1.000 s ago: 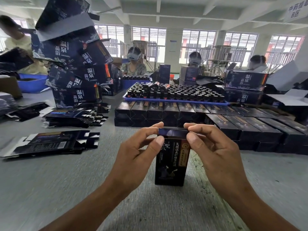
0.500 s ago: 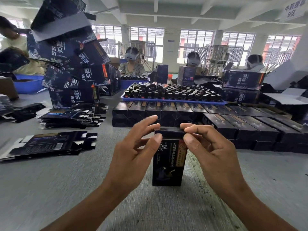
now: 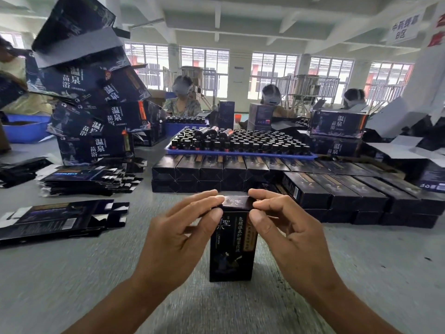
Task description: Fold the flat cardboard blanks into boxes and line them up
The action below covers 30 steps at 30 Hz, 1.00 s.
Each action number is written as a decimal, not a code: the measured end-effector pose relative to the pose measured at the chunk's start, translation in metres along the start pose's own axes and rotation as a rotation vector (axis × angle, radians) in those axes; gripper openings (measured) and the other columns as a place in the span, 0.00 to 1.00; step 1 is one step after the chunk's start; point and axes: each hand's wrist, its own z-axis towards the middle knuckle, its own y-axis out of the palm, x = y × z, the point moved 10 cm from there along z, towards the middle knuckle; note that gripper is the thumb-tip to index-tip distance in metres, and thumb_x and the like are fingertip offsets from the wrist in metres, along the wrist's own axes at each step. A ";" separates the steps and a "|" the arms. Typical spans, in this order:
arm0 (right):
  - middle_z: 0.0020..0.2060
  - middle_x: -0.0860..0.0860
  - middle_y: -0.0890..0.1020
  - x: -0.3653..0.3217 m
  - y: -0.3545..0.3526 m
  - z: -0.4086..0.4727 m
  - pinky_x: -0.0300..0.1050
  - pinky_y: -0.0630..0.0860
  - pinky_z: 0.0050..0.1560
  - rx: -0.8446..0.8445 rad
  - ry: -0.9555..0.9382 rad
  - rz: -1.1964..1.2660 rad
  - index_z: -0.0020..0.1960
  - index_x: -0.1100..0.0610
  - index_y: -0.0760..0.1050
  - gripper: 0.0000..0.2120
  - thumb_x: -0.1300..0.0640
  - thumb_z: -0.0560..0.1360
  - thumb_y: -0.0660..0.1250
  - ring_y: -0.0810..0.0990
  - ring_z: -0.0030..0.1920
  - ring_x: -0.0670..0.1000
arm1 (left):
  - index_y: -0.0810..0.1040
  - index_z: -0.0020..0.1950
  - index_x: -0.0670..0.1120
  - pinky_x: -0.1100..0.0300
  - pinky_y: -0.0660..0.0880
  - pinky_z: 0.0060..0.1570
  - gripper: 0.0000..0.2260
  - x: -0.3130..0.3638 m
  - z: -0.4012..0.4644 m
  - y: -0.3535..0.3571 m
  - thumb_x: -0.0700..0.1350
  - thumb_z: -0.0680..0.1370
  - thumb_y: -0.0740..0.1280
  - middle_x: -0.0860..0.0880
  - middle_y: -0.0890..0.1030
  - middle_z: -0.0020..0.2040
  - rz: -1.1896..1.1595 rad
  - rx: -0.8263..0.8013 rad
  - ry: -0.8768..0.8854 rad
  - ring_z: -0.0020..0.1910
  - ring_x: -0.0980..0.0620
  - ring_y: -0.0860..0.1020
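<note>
A small black box (image 3: pixel 231 251) with gold and white lettering stands upright on the grey table (image 3: pixel 72 273) in front of me. My left hand (image 3: pixel 178 239) pinches the left side of its top between thumb and fingers. My right hand (image 3: pixel 286 235) pinches the right side of the top the same way. The top flap lies flat between my fingertips. Flat black blanks (image 3: pixel 60 219) lie at the left, with a second stack of blanks (image 3: pixel 89 180) behind them. Folded boxes (image 3: pixel 301 179) lie in rows just beyond my hands.
A blue tray of dark bottles (image 3: pixel 240 143) sits behind the folded boxes. Large dark cartons (image 3: pixel 96 116) are piled high at the left, more cartons (image 3: pixel 337 124) at the right. Three people sit across the table; another stands far left by a blue tub (image 3: pixel 26 128).
The top flap has gone down from raised to flat on the box. Both hands have stayed at the top, and their fingertips have closed in over the lid.
</note>
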 end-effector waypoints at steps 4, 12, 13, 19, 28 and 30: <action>0.59 0.35 0.81 0.003 0.000 0.000 0.43 0.80 0.55 -0.001 -0.001 -0.011 0.50 0.45 0.80 0.04 0.49 0.76 0.68 0.81 0.60 0.43 | 0.84 0.60 0.48 0.70 0.78 0.49 0.11 -0.002 0.001 -0.002 0.42 0.78 0.69 0.54 0.84 0.59 -0.021 0.003 -0.023 0.60 0.60 0.81; 0.60 0.37 0.81 0.006 0.001 0.001 0.48 0.80 0.56 -0.011 0.014 0.031 0.50 0.45 0.80 0.04 0.50 0.76 0.68 0.80 0.61 0.44 | 0.84 0.59 0.54 0.60 0.82 0.49 0.13 -0.008 0.002 0.002 0.52 0.77 0.66 0.59 0.83 0.58 -0.152 -0.016 -0.171 0.60 0.57 0.80; 0.60 0.37 0.81 0.006 0.001 0.001 0.49 0.80 0.56 -0.012 0.015 0.035 0.50 0.45 0.80 0.04 0.50 0.76 0.68 0.80 0.61 0.44 | 0.84 0.59 0.54 0.62 0.81 0.48 0.11 -0.007 0.002 0.003 0.50 0.79 0.66 0.60 0.83 0.58 -0.150 -0.018 -0.155 0.60 0.57 0.80; 0.60 0.37 0.81 0.009 0.001 0.002 0.50 0.81 0.55 -0.020 0.026 0.050 0.50 0.45 0.80 0.06 0.56 0.78 0.70 0.81 0.60 0.45 | 0.82 0.62 0.48 0.62 0.81 0.46 0.12 0.005 0.004 0.003 0.47 0.81 0.65 0.55 0.82 0.60 0.097 -0.085 0.114 0.58 0.54 0.82; 0.60 0.38 0.81 0.003 -0.002 0.003 0.39 0.81 0.53 -0.002 -0.058 -0.063 0.51 0.52 0.81 0.04 0.56 0.79 0.69 0.81 0.59 0.43 | 0.83 0.62 0.45 0.57 0.83 0.43 0.14 0.003 0.002 0.003 0.48 0.80 0.66 0.49 0.82 0.61 0.145 -0.052 0.206 0.58 0.54 0.82; 0.60 0.37 0.81 0.003 -0.002 0.002 0.41 0.81 0.54 -0.003 -0.061 -0.054 0.51 0.52 0.81 0.03 0.56 0.79 0.69 0.82 0.58 0.43 | 0.83 0.62 0.45 0.59 0.83 0.43 0.14 0.004 0.001 0.004 0.48 0.80 0.65 0.49 0.81 0.61 0.168 -0.047 0.197 0.57 0.54 0.82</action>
